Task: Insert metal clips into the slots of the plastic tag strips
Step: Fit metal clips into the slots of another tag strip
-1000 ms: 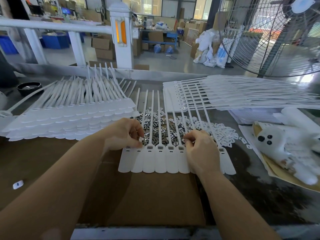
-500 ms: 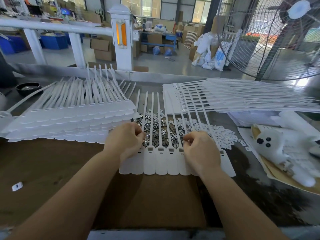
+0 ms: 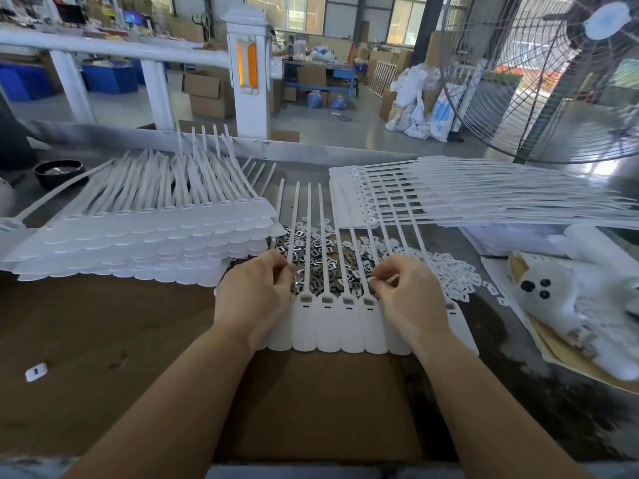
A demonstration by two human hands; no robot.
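A white plastic tag strip (image 3: 340, 326) with several joined tags lies flat in front of me, its thin tails running away over a pile of small metal clips (image 3: 320, 259). Several tag slots in the middle show dark and open. My left hand (image 3: 257, 293) covers the strip's left end, fingers curled at the edge of the clip pile, seemingly pinching a clip. My right hand (image 3: 406, 295) rests on the strip's right part, with thumb and fingertips pinched together over the slots; what they hold is too small to tell.
A tall stack of white tag strips (image 3: 138, 236) lies at the left, another stack (image 3: 484, 198) at the right. Small white plastic pieces (image 3: 456, 274) are heaped right of the clips. A white glove (image 3: 567, 299) lies far right, a black bowl (image 3: 58, 171) far left, a large fan (image 3: 539, 77) behind.
My left hand has shifted right and forward from the strip's left slots to the edge of the clip pile. My right hand has stayed on the strip's right part.
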